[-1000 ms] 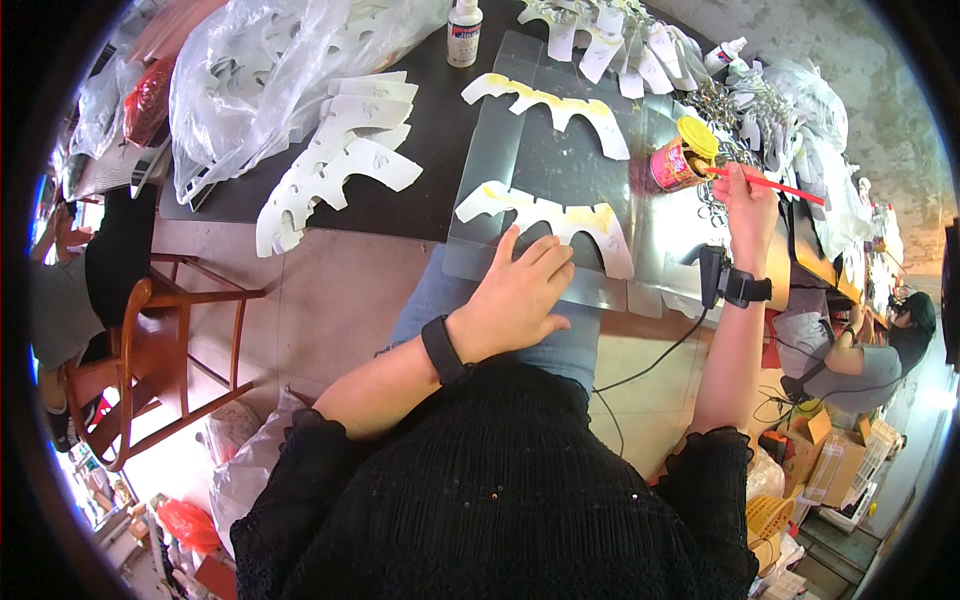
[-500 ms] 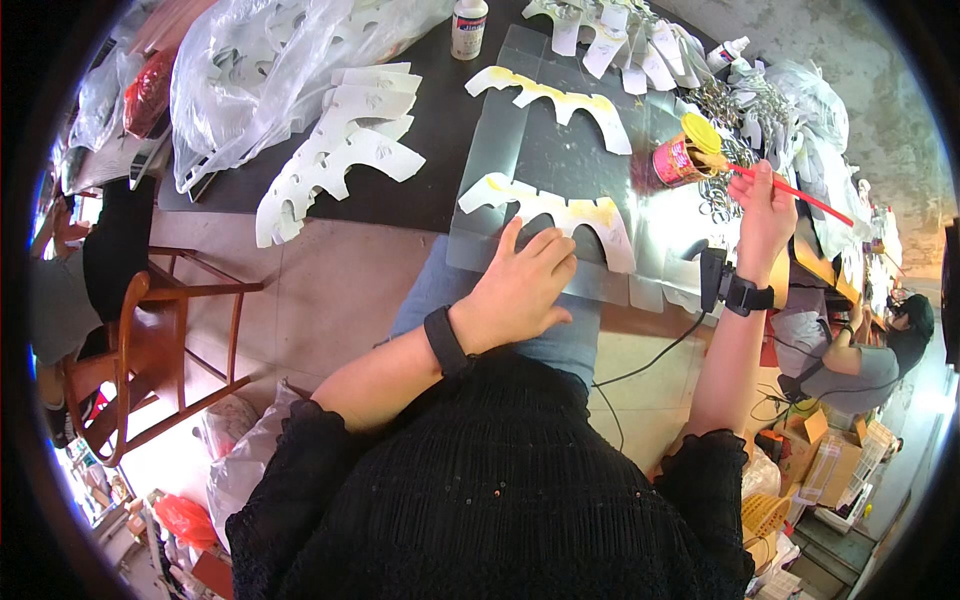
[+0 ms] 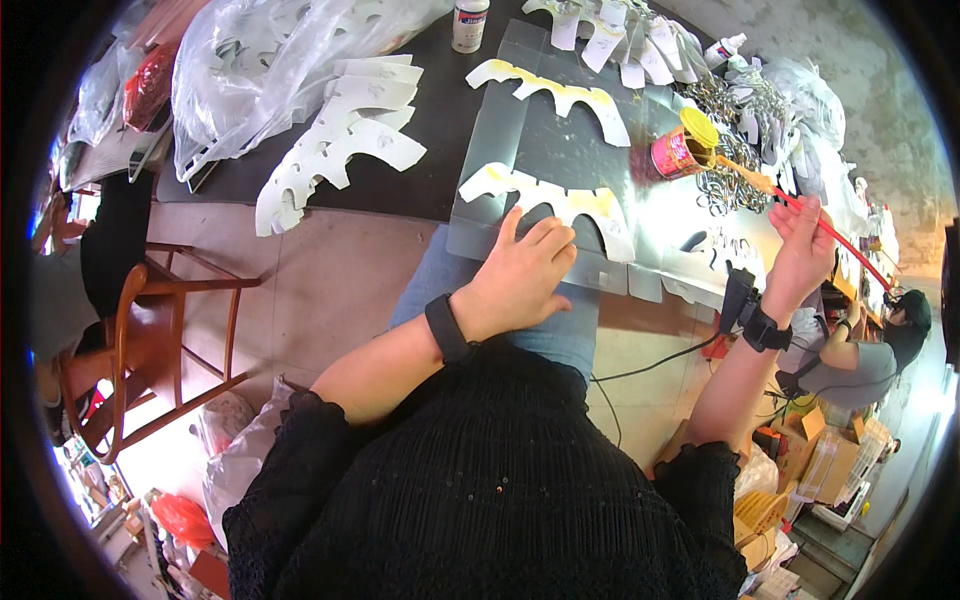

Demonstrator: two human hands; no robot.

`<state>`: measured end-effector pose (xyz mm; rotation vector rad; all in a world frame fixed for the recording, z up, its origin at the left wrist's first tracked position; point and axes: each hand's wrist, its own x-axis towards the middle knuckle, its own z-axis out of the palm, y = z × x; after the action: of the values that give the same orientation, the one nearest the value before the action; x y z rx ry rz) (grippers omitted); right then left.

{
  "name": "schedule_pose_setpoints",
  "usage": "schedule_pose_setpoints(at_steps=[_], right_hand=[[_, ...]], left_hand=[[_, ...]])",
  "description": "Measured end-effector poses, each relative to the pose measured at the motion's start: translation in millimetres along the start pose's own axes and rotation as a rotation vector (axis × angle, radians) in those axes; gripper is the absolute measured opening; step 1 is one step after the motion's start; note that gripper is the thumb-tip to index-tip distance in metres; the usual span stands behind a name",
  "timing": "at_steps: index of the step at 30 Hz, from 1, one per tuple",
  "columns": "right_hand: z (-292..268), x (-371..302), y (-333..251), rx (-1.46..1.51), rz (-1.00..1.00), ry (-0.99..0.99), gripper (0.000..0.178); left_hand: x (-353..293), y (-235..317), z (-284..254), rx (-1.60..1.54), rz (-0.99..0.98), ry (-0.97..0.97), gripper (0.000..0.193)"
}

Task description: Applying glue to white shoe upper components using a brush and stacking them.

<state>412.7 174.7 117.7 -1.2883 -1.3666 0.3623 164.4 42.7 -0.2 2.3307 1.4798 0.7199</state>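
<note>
The left hand (image 3: pixel 522 272), loosely spread and empty, lies at a yellow-smeared, scalloped white strip (image 3: pixel 548 196); the right hand (image 3: pixel 803 250) pinches a red-handled brush (image 3: pixel 785 196) near a cylindrical red, yellow-lidded can (image 3: pixel 675 157).

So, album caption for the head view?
Right hand holds red-handled brush near opened tin; left hand beside scalloped white cutout.

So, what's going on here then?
A person's right hand holds a red-handled brush, its bristles close by an open red pot. The left hand, fingers spread, is at the lower edge of the nearer white cut-out. That piece and the farther white cut-out lie on a see-through sheet, both showing yellowish patches.
</note>
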Motion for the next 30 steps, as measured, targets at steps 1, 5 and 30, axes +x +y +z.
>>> schedule_pose_setpoints(at_steps=[1, 5, 30], right_hand=[[0, 1, 0, -0.023, 0.002, 0.018, 0.033], [-9, 3, 8, -0.093, 0.122, -0.016, 0.032], [9, -38, 15, 0.78, 0.167, -0.365, 0.034]], left_hand=[[0, 0, 0, -0.002, -0.006, 0.004, 0.058], [-2, 1, 0, 0.001, 0.0, 0.011, 0.057], [-7, -4, 1, -0.011, -0.013, 0.113, 0.055]])
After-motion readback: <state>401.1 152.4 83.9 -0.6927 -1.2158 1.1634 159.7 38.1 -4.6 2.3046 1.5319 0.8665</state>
